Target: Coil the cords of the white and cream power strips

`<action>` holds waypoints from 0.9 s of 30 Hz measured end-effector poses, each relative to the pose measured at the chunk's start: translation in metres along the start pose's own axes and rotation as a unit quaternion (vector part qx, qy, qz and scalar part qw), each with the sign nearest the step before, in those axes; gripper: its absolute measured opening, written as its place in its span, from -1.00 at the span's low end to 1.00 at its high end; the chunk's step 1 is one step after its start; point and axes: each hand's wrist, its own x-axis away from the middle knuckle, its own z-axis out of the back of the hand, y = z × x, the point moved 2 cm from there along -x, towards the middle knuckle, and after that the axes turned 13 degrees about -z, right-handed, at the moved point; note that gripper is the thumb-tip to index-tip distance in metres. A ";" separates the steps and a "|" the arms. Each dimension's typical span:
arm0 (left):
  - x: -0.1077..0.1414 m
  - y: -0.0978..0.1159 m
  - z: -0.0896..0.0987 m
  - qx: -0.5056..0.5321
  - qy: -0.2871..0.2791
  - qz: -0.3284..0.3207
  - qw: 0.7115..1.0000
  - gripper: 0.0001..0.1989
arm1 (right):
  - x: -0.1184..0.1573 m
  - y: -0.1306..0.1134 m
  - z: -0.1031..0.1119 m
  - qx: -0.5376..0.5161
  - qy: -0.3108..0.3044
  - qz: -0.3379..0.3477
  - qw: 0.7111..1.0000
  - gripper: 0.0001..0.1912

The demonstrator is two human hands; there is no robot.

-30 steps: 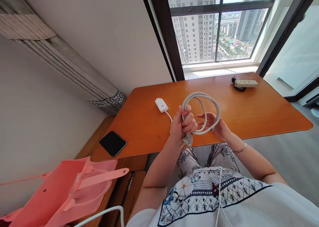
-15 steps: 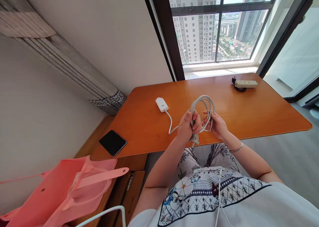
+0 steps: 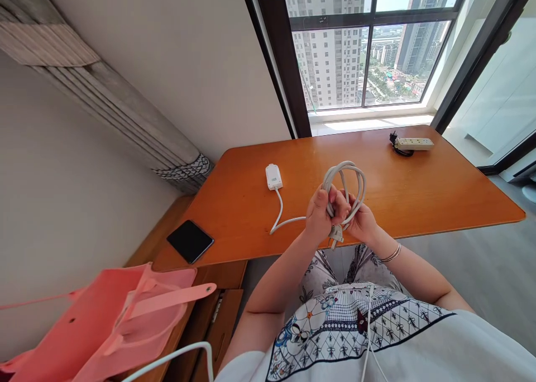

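Loops of a white power cord (image 3: 347, 165) stand up between my hands, just above the near edge of the table. My left hand (image 3: 325, 211) is closed around the left side of the coil, with the cord's plug (image 3: 335, 235) hanging below its fingers. My right hand (image 3: 360, 220) closes on the right side of the loops, its fingers partly hidden behind the cord and my left hand. From the left hand the cord runs back across the tabletop to a small white extension socket (image 3: 274, 177), lying flat.
The wooden table (image 3: 234, 203) carries a black phone (image 3: 190, 241) at its left corner and a beige power strip (image 3: 414, 144) with a black plug at the back right. A pink bag (image 3: 104, 320) sits at lower left. Behind the table is a window (image 3: 372, 63).
Both hands have drawn closer together, the left moving slightly right. The coil has shifted right, the plug shows more clearly, and the socket has turned a little with its cord bending wider.
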 end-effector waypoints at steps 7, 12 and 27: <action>-0.012 0.006 0.011 -0.040 0.098 -0.093 0.990 -0.56 | 0.016 0.005 0.012 0.441 0.086 0.119 0.885 -0.60; -0.012 0.015 0.012 -0.031 0.086 -0.064 0.994 -0.55 | 0.016 0.005 0.028 0.561 0.116 0.159 0.804 -0.66; -0.008 0.029 0.004 0.086 0.078 0.024 0.993 -0.49 | 0.018 -0.006 -0.014 0.346 -0.039 0.121 0.930 -0.10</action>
